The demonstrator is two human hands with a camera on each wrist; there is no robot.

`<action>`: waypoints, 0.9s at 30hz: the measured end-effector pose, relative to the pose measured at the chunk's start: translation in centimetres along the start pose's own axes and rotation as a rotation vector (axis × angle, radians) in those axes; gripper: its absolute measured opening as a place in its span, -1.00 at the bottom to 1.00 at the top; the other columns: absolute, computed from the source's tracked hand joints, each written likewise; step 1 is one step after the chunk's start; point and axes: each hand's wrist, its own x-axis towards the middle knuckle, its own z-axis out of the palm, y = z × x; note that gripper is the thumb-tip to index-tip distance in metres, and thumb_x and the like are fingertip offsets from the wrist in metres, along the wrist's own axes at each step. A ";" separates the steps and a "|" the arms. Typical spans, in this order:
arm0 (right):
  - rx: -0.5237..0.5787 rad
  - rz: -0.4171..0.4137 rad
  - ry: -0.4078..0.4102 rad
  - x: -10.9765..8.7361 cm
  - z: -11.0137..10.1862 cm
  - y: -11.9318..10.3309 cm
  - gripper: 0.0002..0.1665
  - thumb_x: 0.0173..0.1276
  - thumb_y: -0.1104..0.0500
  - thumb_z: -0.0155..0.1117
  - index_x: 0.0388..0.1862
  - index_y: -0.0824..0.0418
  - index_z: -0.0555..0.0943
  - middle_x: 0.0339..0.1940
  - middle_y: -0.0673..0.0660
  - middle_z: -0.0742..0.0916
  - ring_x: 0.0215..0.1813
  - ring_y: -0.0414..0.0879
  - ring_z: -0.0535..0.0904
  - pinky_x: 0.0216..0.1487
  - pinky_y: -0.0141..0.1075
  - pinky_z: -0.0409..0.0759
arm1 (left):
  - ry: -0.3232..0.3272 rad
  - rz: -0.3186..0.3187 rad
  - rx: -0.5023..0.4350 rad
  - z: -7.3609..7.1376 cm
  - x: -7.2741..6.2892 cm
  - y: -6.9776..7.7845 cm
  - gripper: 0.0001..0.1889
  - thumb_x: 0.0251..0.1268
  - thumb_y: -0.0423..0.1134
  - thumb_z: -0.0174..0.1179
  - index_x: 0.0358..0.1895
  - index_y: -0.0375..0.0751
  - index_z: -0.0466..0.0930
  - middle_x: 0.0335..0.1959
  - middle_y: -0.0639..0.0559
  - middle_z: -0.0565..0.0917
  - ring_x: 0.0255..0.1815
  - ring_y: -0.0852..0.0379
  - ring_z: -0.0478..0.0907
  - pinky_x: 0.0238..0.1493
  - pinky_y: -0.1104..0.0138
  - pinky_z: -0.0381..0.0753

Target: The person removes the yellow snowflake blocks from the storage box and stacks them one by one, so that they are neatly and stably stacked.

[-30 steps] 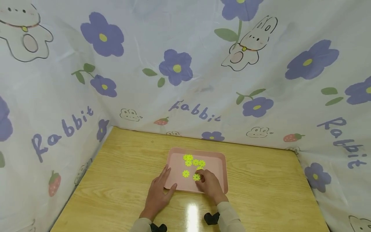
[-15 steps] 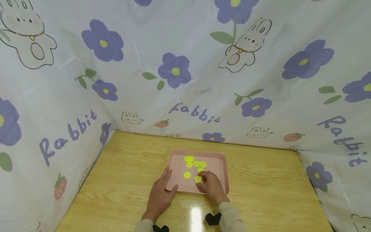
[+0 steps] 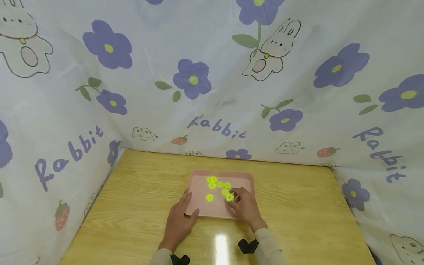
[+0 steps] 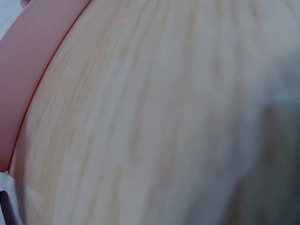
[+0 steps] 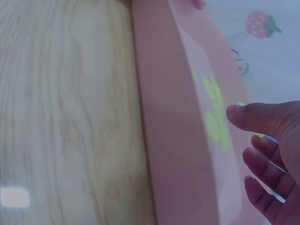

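A shallow pink tray (image 3: 198,188) lies on the wooden table, holding several yellow-green flower-shaped plastic discs, most grouped toward the back. One disc (image 3: 209,198) sits apart near the tray's middle. My right hand (image 3: 246,207) is over the tray's right half, pinching another disc (image 3: 229,197) between thumb and index finger, right beside the group. In the right wrist view yellow bits show by the thumb (image 5: 243,116), with the other fingers loosely bent. At the tray's left front corner rests my left hand (image 3: 177,220), fingers extended along the side and thumb spread by the front edge.
The wooden table (image 3: 298,206) extends on both sides of the tray. A white cloth (image 3: 152,110) printed with rabbits and purple flowers hangs behind and at both sides. Black straps (image 3: 248,246) are at the wrists.
My right hand has moved the pinched disc back and to the right in the tray, up beside the grouped discs. My left hand stays at the tray's corner. The head view has shifted slightly.
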 end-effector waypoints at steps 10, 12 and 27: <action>0.055 0.070 0.123 -0.8 -4.1 1.9 -0.58 0.28 0.26 0.56 0.12 0.25 0.71 -0.18 0.11 0.67 -0.21 -0.07 0.61 -0.24 -0.21 0.63 | 0.007 -0.005 -0.008 -0.1 0.0 -0.1 -0.29 0.46 0.04 0.28 0.57 -0.15 0.34 0.65 0.08 0.22 0.51 -0.03 0.38 0.40 -0.13 0.38; 0.055 0.106 0.151 -1.0 -5.1 2.7 -0.55 0.29 0.23 0.56 0.15 0.27 0.70 -0.17 0.13 0.67 -0.19 -0.03 0.63 -0.23 -0.20 0.64 | 0.003 -0.009 -0.010 -0.1 -0.1 -0.1 -0.29 0.47 0.04 0.28 0.57 -0.14 0.33 0.65 0.07 0.22 0.52 -0.03 0.37 0.40 -0.12 0.37; 0.085 0.394 0.173 -5.0 -6.9 10.4 -0.55 0.34 0.28 0.48 0.16 0.44 0.64 -0.09 0.32 0.69 -0.08 0.14 0.64 -0.07 -0.05 0.67 | 0.013 0.011 0.008 0.1 0.0 -0.4 -0.28 0.47 0.04 0.27 0.58 -0.15 0.32 0.65 0.03 0.21 0.50 -0.10 0.39 0.38 -0.15 0.38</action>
